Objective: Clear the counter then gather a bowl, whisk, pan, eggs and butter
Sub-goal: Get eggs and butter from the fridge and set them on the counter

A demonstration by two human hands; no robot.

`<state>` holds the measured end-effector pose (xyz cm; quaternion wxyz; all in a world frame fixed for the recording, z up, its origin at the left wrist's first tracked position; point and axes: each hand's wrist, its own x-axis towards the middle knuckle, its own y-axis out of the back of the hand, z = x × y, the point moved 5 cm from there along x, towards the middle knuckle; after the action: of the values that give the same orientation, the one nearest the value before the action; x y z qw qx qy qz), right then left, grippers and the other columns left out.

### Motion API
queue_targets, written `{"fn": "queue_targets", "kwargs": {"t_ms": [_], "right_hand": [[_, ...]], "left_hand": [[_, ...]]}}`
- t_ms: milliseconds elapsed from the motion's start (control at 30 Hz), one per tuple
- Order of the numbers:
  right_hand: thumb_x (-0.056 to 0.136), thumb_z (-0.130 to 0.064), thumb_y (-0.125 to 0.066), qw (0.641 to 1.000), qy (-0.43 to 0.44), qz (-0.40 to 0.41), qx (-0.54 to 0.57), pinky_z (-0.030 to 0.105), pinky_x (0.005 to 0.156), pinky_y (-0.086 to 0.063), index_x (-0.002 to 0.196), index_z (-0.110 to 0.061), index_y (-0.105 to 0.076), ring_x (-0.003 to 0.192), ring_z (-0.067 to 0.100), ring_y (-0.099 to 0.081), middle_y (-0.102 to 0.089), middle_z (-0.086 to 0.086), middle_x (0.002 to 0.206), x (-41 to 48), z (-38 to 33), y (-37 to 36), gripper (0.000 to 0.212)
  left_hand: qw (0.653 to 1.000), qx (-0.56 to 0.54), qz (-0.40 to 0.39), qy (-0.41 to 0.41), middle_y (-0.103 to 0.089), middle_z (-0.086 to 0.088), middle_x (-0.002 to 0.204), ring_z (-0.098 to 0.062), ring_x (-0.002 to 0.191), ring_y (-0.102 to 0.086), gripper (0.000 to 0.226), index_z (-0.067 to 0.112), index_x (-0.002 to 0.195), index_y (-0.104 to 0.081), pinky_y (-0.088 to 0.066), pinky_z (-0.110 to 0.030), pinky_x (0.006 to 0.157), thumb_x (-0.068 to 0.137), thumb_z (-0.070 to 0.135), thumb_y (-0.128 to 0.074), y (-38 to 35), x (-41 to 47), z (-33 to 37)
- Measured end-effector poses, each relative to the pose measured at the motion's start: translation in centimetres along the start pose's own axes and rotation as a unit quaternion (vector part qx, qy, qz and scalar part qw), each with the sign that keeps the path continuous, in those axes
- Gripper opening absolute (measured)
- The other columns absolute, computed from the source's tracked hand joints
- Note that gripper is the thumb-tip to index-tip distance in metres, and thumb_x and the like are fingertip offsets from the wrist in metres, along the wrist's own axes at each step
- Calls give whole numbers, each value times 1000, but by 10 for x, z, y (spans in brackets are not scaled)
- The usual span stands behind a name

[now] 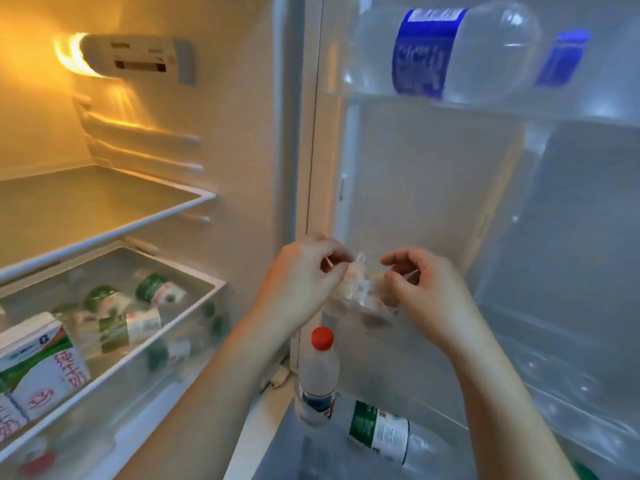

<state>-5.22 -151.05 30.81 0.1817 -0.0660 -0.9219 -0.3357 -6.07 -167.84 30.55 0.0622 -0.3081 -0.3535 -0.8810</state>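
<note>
L hand & R hand both pinch crumpled clear plastic bag of pale stuff (eggs? too blurry) against white fridge door, mid-height. Lift evenly, support underneath, don't squeeze.

The clear bag, pinched between the left hand and the right hand, is smeared by motion. Its pale contents cannot be told, and the fingers cover its upper corners. The milk carton runs off the left edge. The print on the blue-labelled bottle is unreadable, and the top edge cuts it. The green-labelled bottles in the drawer blur together. A red-capped thing at the bottom left is too blurred to name.
</note>
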Motion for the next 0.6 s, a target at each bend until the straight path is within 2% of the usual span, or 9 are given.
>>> {"fn": "queue_targets", "kwargs": {"t_ms": [100, 167, 300, 467, 600], "right_hand": [[84, -11, -58, 996, -9, -39, -76, 16, 56, -41, 101, -26, -68, 62, 4, -56, -61, -9, 69, 2, 6, -8, 24], [85, -17, -59, 994, -23, -58, -94, 13, 58, -40, 103, -31, -68, 62, 0, -55, -59, -13, 67, 4, 9, -12, 25], [85, -24, -61, 991, -55, -71, -95, 22, 68, -46, 101, -31, -69, 73, 10, -61, -58, -13, 68, 9, 13, -15, 20], [81, -22, -60, 988, -62, -88, -113, 31, 72, -52, 78, -30, -66, 77, 17, -64, -66, -6, 75, 16, 9, -20, 11], [83, -24, -56, 988, -45, -65, -129, 35, 75, -52, 74, -30, -59, 81, 19, -63, -65, -7, 77, 14, 8, -20, 11]], "left_hand": [[996, 58, -62, -4, -57, 15, 91, -5, 83, -56, 13, 34, 94, -68, -48, -30, 77, 86, 29, -59, -11, 7, -1], [992, 88, -89, -2, -56, 15, 93, -7, 84, -56, 16, 36, 99, -67, -48, -30, 75, 89, 34, -55, -14, 7, -4], [983, 135, -126, -16, -58, 13, 94, -9, 88, -56, 20, 40, 104, -65, -47, -31, 75, 91, 39, -49, -19, 14, -5], [970, 144, -196, -11, -64, 13, 95, -9, 90, -57, 19, 38, 104, -64, -49, -34, 80, 89, 35, -52, -22, 28, -4], [971, 125, -201, -5, -64, 11, 90, -10, 85, -57, 11, 34, 92, -64, -48, -31, 75, 86, 29, -56, -24, 32, -3]]}}
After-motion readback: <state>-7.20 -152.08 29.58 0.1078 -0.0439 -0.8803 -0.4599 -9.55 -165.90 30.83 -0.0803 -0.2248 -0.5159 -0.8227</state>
